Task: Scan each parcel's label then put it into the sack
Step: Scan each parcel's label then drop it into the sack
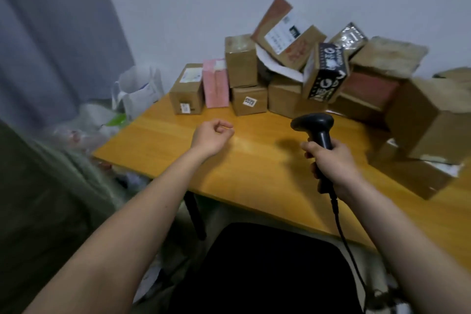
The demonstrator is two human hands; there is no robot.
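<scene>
At the far left, off the table's edge, a green sack slumps low, with a white bag just beyond it. The left hand hovers above the bare wooden table, holding nothing, its fingers loosely curled toward the palm. The nearest parcels lie straight ahead of it at the far edge: a brown box with a small label on its near face, standing upright with its long axis vertical, and a pink box touching its right side, also upright. The left hand is plainly the closer one to these, so the pick looks to be its job, reaching forward and slightly left. To the right, the right hand grips the handle of a black scanner, handle upright, its head pointing left and away toward the pile of tumbled boxes. The scanner's cable trails down toward the near edge.
</scene>
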